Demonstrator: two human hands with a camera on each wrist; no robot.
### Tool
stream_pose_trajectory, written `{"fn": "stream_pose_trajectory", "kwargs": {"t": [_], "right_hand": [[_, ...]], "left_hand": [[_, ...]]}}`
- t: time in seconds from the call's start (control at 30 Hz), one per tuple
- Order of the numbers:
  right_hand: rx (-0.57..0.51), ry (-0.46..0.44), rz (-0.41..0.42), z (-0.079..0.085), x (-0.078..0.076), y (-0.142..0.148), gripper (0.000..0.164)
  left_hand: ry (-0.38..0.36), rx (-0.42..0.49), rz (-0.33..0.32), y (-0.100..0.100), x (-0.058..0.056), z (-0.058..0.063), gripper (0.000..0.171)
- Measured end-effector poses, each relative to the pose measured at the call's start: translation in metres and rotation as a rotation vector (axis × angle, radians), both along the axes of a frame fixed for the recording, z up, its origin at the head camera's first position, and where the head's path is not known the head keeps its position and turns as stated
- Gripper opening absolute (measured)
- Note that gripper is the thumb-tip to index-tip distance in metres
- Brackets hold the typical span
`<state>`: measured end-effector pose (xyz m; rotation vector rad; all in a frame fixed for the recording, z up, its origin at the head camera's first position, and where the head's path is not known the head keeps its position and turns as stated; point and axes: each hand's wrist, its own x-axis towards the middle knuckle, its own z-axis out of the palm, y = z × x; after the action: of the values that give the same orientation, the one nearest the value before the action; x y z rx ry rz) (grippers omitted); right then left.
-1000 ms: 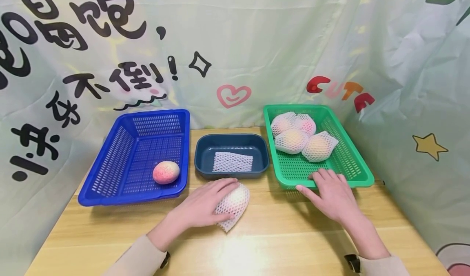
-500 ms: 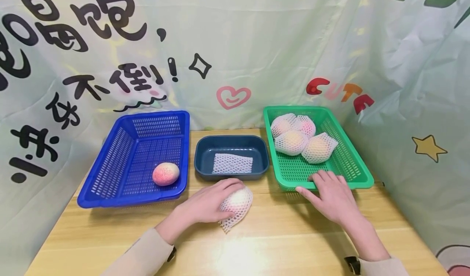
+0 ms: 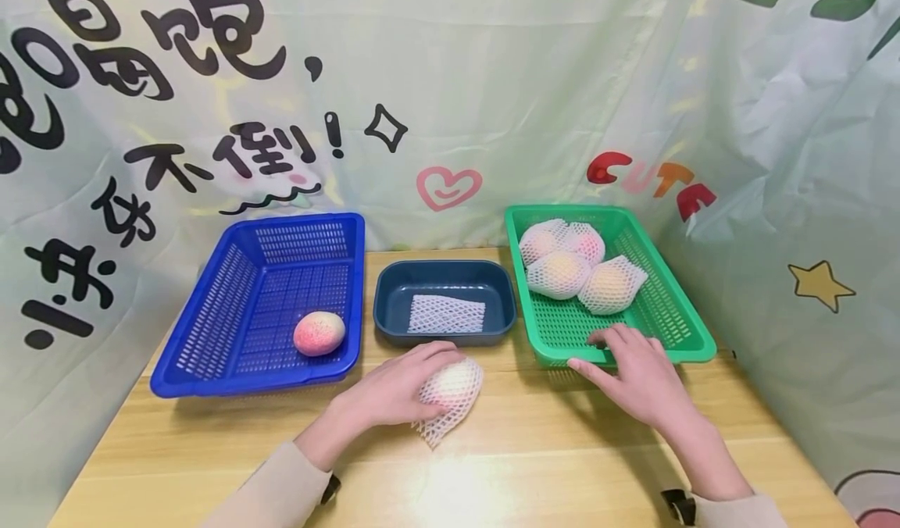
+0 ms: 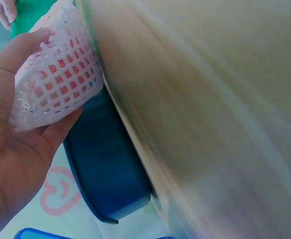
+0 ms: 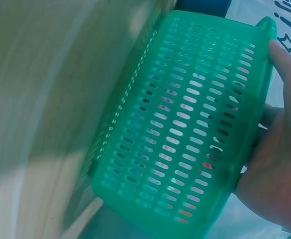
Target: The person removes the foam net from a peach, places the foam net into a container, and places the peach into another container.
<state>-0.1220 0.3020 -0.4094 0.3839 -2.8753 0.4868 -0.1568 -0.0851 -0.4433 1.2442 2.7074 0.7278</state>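
Note:
My left hand (image 3: 394, 387) curls round a peach in a white foam net (image 3: 452, 391), low over the front of the table. In the left wrist view, the thumb and fingers lie on either side of the netted peach (image 4: 60, 74), whose pink skin shows through the mesh. My right hand (image 3: 636, 376) grips the front rim of the green basket (image 3: 692, 348), thumb outside and fingers inside. Several netted peaches (image 3: 558, 272) sit together at the back of that basket. The right wrist view shows the basket's slotted outer wall (image 5: 185, 114) beside the thumb.
A blue basket (image 3: 211, 278) at the left holds one bare pink-and-white peach (image 3: 319, 333). Between the baskets stands a dark blue tray (image 3: 390, 297) with a flat white foam net (image 3: 446, 314) in it. A printed cloth (image 3: 534, 83) hangs behind the table (image 3: 534, 458).
My left hand and the netted peach have shifted slightly to the right. The right hand stays at the basket rim, its fingers moved only slightly.

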Motion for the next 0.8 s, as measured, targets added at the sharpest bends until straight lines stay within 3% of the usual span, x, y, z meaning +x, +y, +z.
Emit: {"fn": "stream_pose_trajectory", "kwargs": {"t": [0.17,0.33,0.5,0.63,0.8], "right_hand": [[-0.077,0.042,0.021,0.003,0.002,-0.003,0.052],[-0.147,0.185,0.100,0.008,0.002,-0.011,0.047],[-0.288,0.288,0.169,0.014,0.002,-0.028,0.050],[-0.441,0.277,0.172,0.019,0.001,-0.048,0.049],[-0.608,0.174,0.201,0.020,-0.003,-0.073,0.048]], "left_hand": [[0.018,0.073,0.008,-0.003,0.004,0.005,0.074],[0.062,0.173,0.030,-0.003,0.010,0.015,0.077],[0.151,0.284,0.050,-0.002,0.013,0.025,0.078],[0.239,0.359,0.053,0.000,0.013,0.030,0.078],[0.332,0.423,0.038,0.002,0.010,0.035,0.082]]}}
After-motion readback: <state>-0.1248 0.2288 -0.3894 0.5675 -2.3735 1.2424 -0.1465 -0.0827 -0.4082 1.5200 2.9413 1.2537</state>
